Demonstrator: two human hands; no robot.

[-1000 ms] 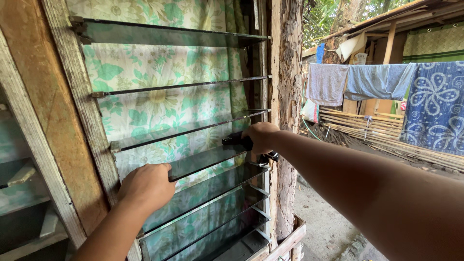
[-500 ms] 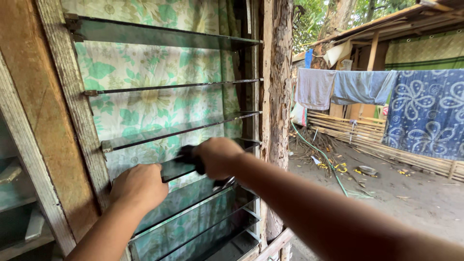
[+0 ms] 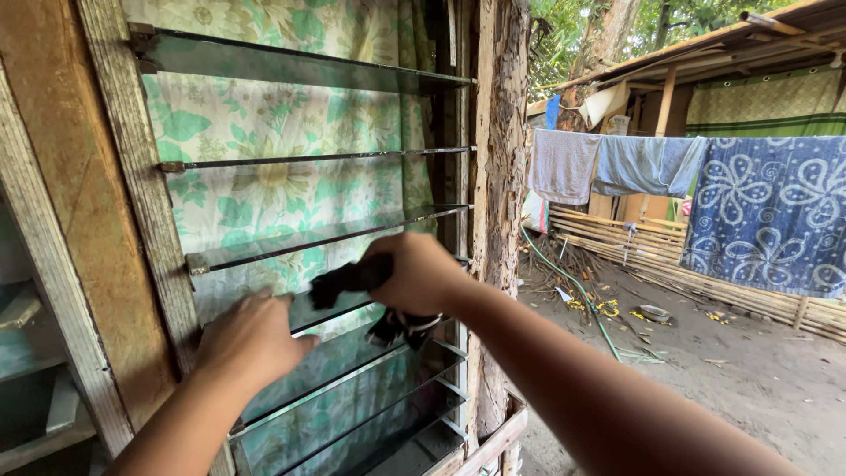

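- A view from a head-worn camera looking at a glass louvre window (image 3: 300, 238) set in a weathered wooden frame (image 3: 132, 203).
- The right hand (image 3: 414, 275) sits at the centre of the view, its fingers (image 3: 388, 264) curled tight around a dark cloth (image 3: 348, 280). The cloth pokes out at 9 o'clock from the fist and hangs below it at 6 o'clock.
- The cloth is pressed against a middle glass slat (image 3: 335, 308), which runs from the left frame post across to the right one.
- The left hand (image 3: 251, 339) lies at 8 o'clock from the right hand, fingers loosely spread and flat, resting on the near edge of the same slat. It grips nothing.
- The other slats, above and below, are tilted open, stacked from 12 o'clock down to 6 o'clock.
- Behind the glass hangs a green floral curtain (image 3: 264, 115).
- At 3 o'clock from the window stands a rough tree-trunk post (image 3: 502, 176).
- Further towards 2 o'clock, well apart from the hands, washing hangs on a line: a grey towel (image 3: 564, 166), a blue cloth (image 3: 648, 163) and a blue flower-patterned sheet (image 3: 771, 211).
- A bamboo fence (image 3: 634, 256) runs beneath the washing, with a green hose (image 3: 577, 291) lying on the dirt yard (image 3: 705, 370).
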